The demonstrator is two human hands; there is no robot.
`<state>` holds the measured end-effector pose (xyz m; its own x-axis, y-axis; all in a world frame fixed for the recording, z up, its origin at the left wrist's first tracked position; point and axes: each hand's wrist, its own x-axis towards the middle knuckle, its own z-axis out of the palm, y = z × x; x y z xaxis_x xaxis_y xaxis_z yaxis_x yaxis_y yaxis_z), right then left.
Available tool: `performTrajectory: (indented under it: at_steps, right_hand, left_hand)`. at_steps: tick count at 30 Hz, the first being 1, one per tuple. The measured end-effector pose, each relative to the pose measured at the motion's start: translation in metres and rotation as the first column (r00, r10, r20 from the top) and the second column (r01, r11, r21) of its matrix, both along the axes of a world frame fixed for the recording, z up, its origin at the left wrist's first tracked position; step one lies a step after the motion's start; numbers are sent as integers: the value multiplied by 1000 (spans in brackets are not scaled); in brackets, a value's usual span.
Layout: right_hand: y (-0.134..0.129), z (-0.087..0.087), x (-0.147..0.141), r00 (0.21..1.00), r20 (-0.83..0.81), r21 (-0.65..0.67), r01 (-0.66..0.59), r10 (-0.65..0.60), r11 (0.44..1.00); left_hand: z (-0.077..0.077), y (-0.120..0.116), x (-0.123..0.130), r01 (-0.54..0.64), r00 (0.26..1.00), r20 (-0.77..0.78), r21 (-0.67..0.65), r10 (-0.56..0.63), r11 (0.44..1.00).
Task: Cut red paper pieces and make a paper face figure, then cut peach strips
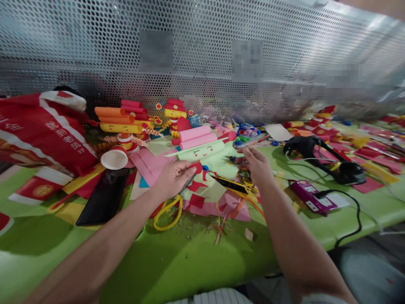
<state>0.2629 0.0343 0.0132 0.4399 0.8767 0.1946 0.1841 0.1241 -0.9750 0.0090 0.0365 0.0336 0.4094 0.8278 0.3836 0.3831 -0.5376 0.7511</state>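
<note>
My left hand point(175, 177) pinches a small red paper piece point(198, 167) between thumb and fingers, above paper scraps. My right hand point(255, 162) is reaching toward the clutter to the right of a pale green paper face point(204, 151); its fingers are bent close together near dark-handled scissors point(233, 159), and what they hold, if anything, is too small to make out. Pink rolled paper point(198, 135) sits behind the face. Yellow-handled scissors point(167, 213) lie beneath my left hand.
On the green table point(190, 261) are a black phone point(104, 196), paper cups point(114, 158), finished paper figures point(122, 126), a red bag point(47, 131), a purple power strip point(313, 196) with cables, and black headphones point(321, 156). A perforated metal panel point(202, 55) stands behind.
</note>
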Motion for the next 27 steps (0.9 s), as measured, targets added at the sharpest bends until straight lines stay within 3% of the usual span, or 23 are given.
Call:
performTrajectory:
  at_steps: [3, 8, 13, 19, 22, 25, 27]
  right_hand:
    - [-3, -2, -22, 935, -249, 20, -257, 254, 966]
    - [-7, -5, -37, 816, -425, 79, -397, 391, 914]
    - [-7, -4, -41, 795, -518, 155, -275, 315, 949]
    - [-7, -5, -45, 759, -527, 141, -365, 382, 920]
    - [-6, -6, -45, 768, -528, 188, -310, 362, 932]
    - [-3, -7, -43, 783, -541, 237, -207, 306, 949]
    - [-2, -8, -41, 790, -545, 261, -160, 282, 952]
  left_hand:
    - [-2, -3, 1, 74, 997, 5, -83, -74, 994]
    - [-1, -7, 4, 141, 990, 32, -144, -137, 980]
    - [1, -8, 6, 198, 980, 44, -141, -194, 970]
    - [0, -8, 6, 214, 976, 81, -177, -202, 961]
    - [-2, -9, 7, 216, 972, 129, -134, -199, 967]
    - [-1, -11, 8, 81, 968, 240, -24, -73, 996]
    - [0, -12, 9, -47, 932, 358, -37, 57, 998]
